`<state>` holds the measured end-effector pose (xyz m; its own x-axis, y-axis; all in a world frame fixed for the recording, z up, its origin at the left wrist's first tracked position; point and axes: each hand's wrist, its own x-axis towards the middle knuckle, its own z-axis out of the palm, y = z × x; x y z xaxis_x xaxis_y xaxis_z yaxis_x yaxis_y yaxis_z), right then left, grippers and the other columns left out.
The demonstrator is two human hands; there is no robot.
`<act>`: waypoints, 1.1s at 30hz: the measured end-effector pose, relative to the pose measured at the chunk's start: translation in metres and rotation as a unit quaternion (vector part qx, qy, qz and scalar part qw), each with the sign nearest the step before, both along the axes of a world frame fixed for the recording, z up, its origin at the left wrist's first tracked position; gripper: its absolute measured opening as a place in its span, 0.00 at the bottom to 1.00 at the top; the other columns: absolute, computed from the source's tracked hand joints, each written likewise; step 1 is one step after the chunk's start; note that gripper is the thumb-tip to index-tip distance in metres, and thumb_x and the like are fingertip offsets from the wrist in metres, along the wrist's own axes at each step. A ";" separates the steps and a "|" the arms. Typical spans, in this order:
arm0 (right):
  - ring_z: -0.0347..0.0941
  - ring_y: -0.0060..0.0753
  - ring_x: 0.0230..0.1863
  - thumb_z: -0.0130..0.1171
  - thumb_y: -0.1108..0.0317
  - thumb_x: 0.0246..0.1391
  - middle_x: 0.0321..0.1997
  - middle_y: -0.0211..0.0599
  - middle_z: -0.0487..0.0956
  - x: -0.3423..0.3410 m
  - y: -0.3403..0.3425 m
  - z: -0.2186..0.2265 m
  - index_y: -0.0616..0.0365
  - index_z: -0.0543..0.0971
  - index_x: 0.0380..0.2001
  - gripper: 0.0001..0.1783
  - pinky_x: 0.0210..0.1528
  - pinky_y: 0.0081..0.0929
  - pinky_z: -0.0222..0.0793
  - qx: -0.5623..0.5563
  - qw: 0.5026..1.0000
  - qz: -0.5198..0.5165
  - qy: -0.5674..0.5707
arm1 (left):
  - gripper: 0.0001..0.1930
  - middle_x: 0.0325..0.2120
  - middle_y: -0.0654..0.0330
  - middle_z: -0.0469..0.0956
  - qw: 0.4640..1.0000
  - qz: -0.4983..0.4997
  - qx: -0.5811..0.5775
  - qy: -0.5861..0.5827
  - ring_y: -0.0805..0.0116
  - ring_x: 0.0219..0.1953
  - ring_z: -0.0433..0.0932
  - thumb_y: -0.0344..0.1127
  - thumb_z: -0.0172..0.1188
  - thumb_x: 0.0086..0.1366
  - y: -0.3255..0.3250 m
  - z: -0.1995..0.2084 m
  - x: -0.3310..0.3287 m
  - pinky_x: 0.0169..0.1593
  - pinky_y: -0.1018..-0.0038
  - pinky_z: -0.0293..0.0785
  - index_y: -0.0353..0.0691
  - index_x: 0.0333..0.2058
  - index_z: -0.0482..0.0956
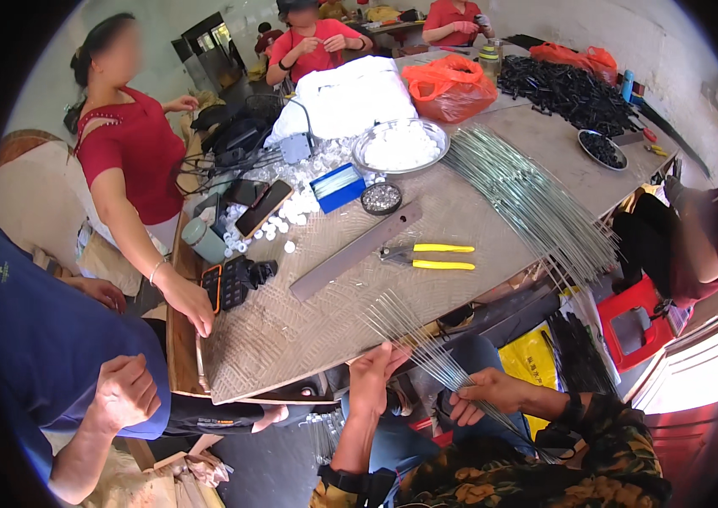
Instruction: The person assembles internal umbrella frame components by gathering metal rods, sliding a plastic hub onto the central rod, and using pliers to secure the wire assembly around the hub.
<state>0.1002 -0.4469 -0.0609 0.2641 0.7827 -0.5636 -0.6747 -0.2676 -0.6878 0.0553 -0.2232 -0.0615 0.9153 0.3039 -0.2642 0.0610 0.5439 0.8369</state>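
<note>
At lower center of the frame, a worker's right hand grips a fanned bundle of thin metal wires, fingers curled around it; the left hand sits beside them, any pinch unclear, with yellow-handled pliers at center, a wire pile upper right

A broad brownish worktable spread before you, its top faintly patterned and its wooden edge showing on your left. Pale, scuffed walls rose beyond, and a dark frame with bright panes stood far back, left of centre. Dark grey floor showed below. Right of you, a red plastic stool stood near strong light at the rim.
</note>
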 end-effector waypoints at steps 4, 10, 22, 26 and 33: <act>0.77 0.37 0.34 0.43 0.65 0.58 0.36 0.49 0.77 -0.005 -0.008 0.007 0.67 0.70 0.39 0.15 0.35 0.27 0.74 -0.034 0.999 0.020 0.005 | 0.16 0.31 0.49 0.77 0.997 -0.006 -0.049 0.066 0.61 0.34 0.78 0.39 0.56 0.59 -0.005 0.004 0.010 0.41 0.73 0.74 0.28 0.35 0.74; 0.76 0.35 0.34 0.44 0.64 0.58 0.39 0.49 0.76 -0.012 -0.013 0.015 0.68 0.70 0.40 0.15 0.37 0.25 0.74 -0.023 1.000 0.008 0.010 | 0.13 0.27 0.54 0.77 0.991 -0.001 0.071 0.113 0.64 0.28 0.79 0.36 0.62 0.53 -0.023 0.009 0.016 0.29 0.75 0.75 0.31 0.31 0.75; 0.77 0.33 0.33 0.44 0.66 0.58 0.35 0.47 0.77 -0.021 -0.015 0.005 0.67 0.70 0.38 0.14 0.34 0.23 0.74 -0.028 0.999 -0.032 0.019 | 0.09 0.20 0.59 0.77 0.988 -0.009 0.117 0.105 0.72 0.21 0.76 0.34 0.63 0.51 -0.019 -0.001 0.015 0.25 0.80 0.71 0.35 0.26 0.75; 0.76 0.33 0.34 0.45 0.65 0.58 0.36 0.47 0.77 -0.020 -0.014 0.009 0.67 0.71 0.38 0.14 0.34 0.23 0.74 -0.034 0.999 -0.035 0.014 | 0.09 0.20 0.58 0.77 0.989 0.003 0.124 0.079 0.73 0.22 0.76 0.34 0.62 0.52 -0.020 -0.006 0.013 0.26 0.81 0.71 0.34 0.27 0.75; 0.76 0.34 0.34 0.44 0.65 0.58 0.37 0.49 0.76 -0.015 -0.019 0.005 0.68 0.71 0.38 0.14 0.34 0.23 0.74 -0.041 0.999 -0.015 0.031 | 0.14 0.30 0.53 0.77 0.992 0.008 0.074 0.101 0.66 0.32 0.78 0.37 0.57 0.58 -0.023 0.001 0.009 0.38 0.74 0.75 0.30 0.35 0.73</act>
